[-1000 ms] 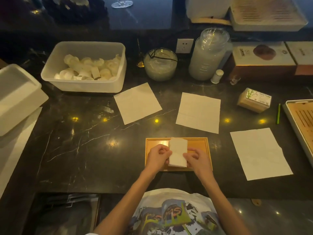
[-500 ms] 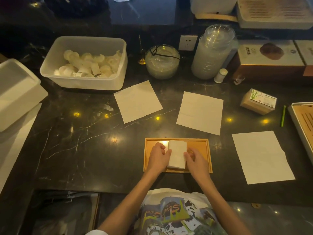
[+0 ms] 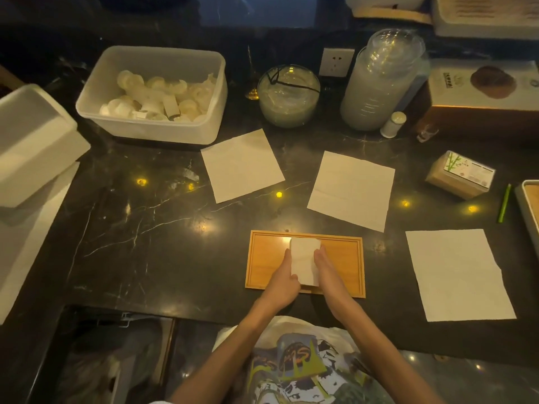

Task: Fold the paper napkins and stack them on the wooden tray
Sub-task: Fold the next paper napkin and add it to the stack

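Observation:
A folded white napkin (image 3: 303, 256) lies flat in the middle of the wooden tray (image 3: 344, 258) on the dark marble counter. My left hand (image 3: 284, 279) rests against the napkin's left edge and my right hand (image 3: 328, 272) against its right edge, fingers stretched flat and pressing it down. Three unfolded napkins lie spread on the counter: one behind the tray to the left (image 3: 242, 165), one behind it to the right (image 3: 351, 189), and one to the right of the tray (image 3: 458, 274).
A white tub of small rolls (image 3: 154, 94) stands at the back left, a glass bowl (image 3: 288, 96) and a tall jar (image 3: 379, 83) at the back. A small box (image 3: 460, 177), a green stick (image 3: 504, 203) and another tray (image 3: 529, 208) sit right. White containers (image 3: 32, 141) at left.
Both hands have lowered the folded napkin onto the tray and flattened out along its sides; before, they held it pinched just above the tray.

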`<state>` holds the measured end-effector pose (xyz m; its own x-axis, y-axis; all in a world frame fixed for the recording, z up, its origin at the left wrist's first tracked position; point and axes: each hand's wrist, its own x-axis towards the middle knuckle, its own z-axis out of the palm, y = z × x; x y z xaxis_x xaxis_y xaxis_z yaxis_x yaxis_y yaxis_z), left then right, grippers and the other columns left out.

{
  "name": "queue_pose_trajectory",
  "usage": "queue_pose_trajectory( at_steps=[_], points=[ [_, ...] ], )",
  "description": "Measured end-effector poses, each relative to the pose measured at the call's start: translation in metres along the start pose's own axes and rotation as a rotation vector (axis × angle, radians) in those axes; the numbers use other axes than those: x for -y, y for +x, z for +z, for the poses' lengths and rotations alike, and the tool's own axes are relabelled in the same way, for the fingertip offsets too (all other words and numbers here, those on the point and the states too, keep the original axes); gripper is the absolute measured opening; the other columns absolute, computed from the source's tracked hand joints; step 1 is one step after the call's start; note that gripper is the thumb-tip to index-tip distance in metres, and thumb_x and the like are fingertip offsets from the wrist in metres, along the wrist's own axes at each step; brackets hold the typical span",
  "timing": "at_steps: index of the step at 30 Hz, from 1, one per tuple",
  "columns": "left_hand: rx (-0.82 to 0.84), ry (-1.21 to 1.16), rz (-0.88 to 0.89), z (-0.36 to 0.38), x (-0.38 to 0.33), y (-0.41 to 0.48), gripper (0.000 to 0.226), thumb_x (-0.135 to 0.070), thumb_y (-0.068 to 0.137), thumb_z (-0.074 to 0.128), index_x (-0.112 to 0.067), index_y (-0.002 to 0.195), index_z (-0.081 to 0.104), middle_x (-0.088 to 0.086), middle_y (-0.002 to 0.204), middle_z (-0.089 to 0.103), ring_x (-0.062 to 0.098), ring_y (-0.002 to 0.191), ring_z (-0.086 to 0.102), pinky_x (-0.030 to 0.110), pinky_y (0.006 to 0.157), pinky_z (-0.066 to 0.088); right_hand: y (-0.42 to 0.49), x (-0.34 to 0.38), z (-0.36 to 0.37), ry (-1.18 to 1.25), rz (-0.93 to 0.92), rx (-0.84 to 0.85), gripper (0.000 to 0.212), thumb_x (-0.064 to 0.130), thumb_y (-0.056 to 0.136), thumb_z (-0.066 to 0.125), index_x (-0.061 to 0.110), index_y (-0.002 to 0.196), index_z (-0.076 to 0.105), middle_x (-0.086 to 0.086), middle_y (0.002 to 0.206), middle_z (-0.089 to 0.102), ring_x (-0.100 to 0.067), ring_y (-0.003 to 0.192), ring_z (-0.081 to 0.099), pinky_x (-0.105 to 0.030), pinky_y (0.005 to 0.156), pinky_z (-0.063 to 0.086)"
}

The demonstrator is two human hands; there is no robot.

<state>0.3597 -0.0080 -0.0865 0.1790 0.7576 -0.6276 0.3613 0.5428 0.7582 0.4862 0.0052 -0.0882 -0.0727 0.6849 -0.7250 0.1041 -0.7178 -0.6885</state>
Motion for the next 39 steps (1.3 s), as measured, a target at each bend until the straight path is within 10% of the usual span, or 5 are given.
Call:
queue_pose_trajectory(
  at_steps=[16,21,27,33,39],
  points=[
    [-0.894,0.146,-0.219,-0.203,-0.039,0.081,0.027,-0.036,0.101,0.048,-0.011,0.105,0.059,0.009,0.104,0.067,0.031,0.101,0.063,0.040,0.080,0.046,0.104,0.165,0.048,-0.534,-0.418,-0.278,0.021,0.023,0.101,0.054,0.012,0.107,0.071,0.001,0.097,0.068,-0.010,0.084,0.060,-0.019,0.067,0.045],
    [-0.725,0.185,-0.456,-0.234,-0.037,0.122,0.072,-0.043,0.095,0.060,0.002,0.145,0.033,0.024,0.151,0.035,0.041,0.139,0.032,0.051,0.108,0.038,0.171,0.199,0.094,-0.820,-0.227,-0.379,0.033,0.031,0.098,0.056,0.002,0.110,0.066,-0.017,0.114,0.067,-0.036,0.105,0.064,-0.040,0.085,0.051],
    [-0.629,0.337,-0.525,-0.229,-0.026,0.142,0.040,-0.023,0.091,0.055,-0.005,0.127,0.054,0.020,0.141,0.040,0.040,0.129,0.038,0.044,0.109,0.036,0.192,0.189,0.112,-1.041,-0.156,-0.421,0.032,0.016,0.098,0.050,0.002,0.126,0.058,-0.019,0.130,0.055,-0.039,0.120,0.056,-0.043,0.094,0.048],
    [-0.437,-1.159,0.003,-0.246,-0.039,0.096,0.027,-0.034,0.099,0.055,-0.015,0.118,0.058,0.012,0.110,0.070,0.031,0.110,0.066,0.042,0.094,0.050,0.143,0.196,0.075,-0.314,-0.087,-0.146,0.031,0.011,0.094,0.056,0.010,0.063,0.053,-0.006,0.057,0.046,-0.017,0.053,0.042,-0.027,0.050,0.035],
    [-0.050,-1.139,-0.099,-0.149,-0.038,0.043,0.063,-0.057,0.097,0.049,-0.017,0.145,0.038,0.022,0.148,0.050,0.039,0.139,0.045,0.053,0.118,0.032,0.033,0.120,0.050,0.043,-0.060,-0.066,0.016,0.020,0.100,0.058,0.008,0.090,0.063,-0.003,0.060,0.059,-0.007,0.048,0.051,-0.019,0.046,0.040]
  ],
)
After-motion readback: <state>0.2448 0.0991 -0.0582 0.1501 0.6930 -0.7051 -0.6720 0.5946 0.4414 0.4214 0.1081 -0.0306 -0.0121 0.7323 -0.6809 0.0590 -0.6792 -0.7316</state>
